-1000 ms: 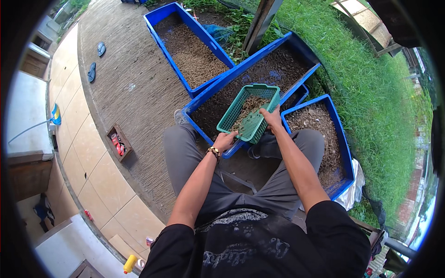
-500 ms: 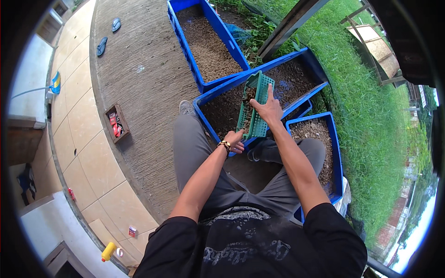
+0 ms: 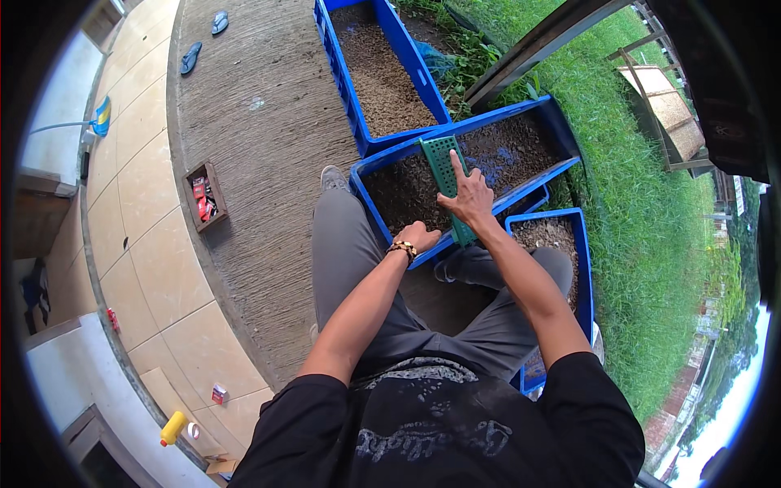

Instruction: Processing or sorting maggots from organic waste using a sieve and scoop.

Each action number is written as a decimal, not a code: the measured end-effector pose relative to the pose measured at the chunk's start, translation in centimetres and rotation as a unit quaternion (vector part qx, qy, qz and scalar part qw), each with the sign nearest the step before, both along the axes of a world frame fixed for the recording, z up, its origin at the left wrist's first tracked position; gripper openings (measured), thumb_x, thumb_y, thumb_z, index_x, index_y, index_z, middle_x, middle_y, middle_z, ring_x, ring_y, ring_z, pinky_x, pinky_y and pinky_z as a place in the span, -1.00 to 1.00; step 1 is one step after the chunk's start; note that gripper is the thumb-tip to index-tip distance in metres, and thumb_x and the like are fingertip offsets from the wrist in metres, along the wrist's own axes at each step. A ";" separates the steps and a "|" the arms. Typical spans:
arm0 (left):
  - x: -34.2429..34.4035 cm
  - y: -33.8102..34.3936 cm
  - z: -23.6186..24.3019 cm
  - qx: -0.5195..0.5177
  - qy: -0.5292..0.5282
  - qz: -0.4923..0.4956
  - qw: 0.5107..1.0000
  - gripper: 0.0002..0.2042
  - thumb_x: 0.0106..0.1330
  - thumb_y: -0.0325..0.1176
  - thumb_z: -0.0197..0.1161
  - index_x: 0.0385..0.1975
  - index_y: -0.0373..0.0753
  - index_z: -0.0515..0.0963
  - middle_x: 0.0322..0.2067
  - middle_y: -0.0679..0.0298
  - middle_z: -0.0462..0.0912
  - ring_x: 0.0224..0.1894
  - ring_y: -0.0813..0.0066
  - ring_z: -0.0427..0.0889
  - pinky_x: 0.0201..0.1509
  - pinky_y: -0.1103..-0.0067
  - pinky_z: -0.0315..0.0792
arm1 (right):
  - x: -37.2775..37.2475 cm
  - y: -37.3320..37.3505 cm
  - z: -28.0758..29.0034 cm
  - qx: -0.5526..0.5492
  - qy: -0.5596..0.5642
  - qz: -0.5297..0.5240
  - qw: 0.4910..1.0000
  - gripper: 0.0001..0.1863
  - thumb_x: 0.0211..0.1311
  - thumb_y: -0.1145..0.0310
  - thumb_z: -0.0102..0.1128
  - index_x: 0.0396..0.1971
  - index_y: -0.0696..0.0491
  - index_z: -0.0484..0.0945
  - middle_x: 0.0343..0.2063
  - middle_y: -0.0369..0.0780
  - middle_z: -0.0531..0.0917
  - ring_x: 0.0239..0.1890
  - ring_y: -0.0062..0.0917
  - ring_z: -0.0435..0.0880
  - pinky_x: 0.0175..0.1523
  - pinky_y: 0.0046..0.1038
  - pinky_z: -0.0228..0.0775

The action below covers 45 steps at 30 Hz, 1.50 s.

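Note:
A green perforated plastic basket (image 3: 442, 166) is tipped over a long blue plastic crate (image 3: 521, 192) of dark, crumbly material, its long side turned up toward me. My right hand (image 3: 470, 195) grips the basket, index finger stretched along it and thumb across its left edge. Beside the basket's near end, my left hand (image 3: 417, 237), with a beaded bracelet at the wrist, is closed on its lower edge; the fingertips are hidden. The basket's open side faces away from view, so what is inside cannot be seen.
Another blue crate (image 3: 333, 60) with light brown grains stands beyond; a third (image 3: 587, 268) with pale flaky bits sits by my right knee. A wooden post (image 3: 521, 58) rises behind. A small wooden box (image 3: 213, 218) of red packets lies left, with sandals (image 3: 191, 58) farther off.
The basket has turned over, its open, material-filled side rolling out of sight and its green side now facing up. My left hand has shifted slightly, its fingers curled lower.

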<state>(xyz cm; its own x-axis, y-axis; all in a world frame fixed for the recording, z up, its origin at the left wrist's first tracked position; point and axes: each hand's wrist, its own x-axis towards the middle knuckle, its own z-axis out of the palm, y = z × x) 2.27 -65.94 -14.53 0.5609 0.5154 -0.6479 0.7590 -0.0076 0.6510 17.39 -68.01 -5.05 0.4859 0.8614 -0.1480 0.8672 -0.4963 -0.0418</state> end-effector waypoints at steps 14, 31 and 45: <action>-0.2 0.3 0.8 0.009 0.009 -0.011 1.000 -0.49 0.07 0.05 0.17 -0.32 -0.36 0.70 -0.22 -0.15 0.71 -0.10 -0.05 0.70 0.01 0.26 0.53 | -1.0 -2.1 0.6 0.074 -0.013 0.001 0.997 0.21 -0.13 -0.07 0.48 0.50 -0.41 -0.13 -0.21 -0.04 0.44 -0.14 -0.08 0.57 -0.23 -0.12 0.56; -0.1 1.1 2.3 -0.058 0.017 -0.064 0.996 -0.41 0.14 0.04 0.16 0.01 -0.34 0.60 0.07 -0.14 0.59 0.15 -0.03 0.58 0.23 0.24 0.43 | -0.8 -3.4 0.3 0.080 -0.013 0.052 0.995 0.22 -0.16 0.07 0.55 0.49 -0.45 -0.11 -0.16 -0.01 0.42 -0.11 -0.08 0.55 -0.19 -0.15 0.56; -0.3 0.4 0.2 0.016 -0.004 -0.034 0.999 -0.54 0.13 0.02 0.14 -0.19 -0.21 0.72 -0.18 -0.06 0.72 -0.07 0.02 0.69 0.09 0.30 0.51 | -0.8 -3.7 -0.1 0.100 0.012 0.022 0.995 0.17 -0.11 0.02 0.51 0.49 -0.43 -0.09 -0.10 -0.03 0.44 -0.06 -0.08 0.55 -0.13 -0.13 0.54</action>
<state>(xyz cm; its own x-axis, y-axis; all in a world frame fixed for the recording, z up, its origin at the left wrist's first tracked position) 2.00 -65.56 -14.36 0.6003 0.4964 -0.6270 0.7511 -0.0808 0.6552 16.57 -71.72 -5.18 0.4450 0.8954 0.0167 0.8855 -0.4372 -0.1573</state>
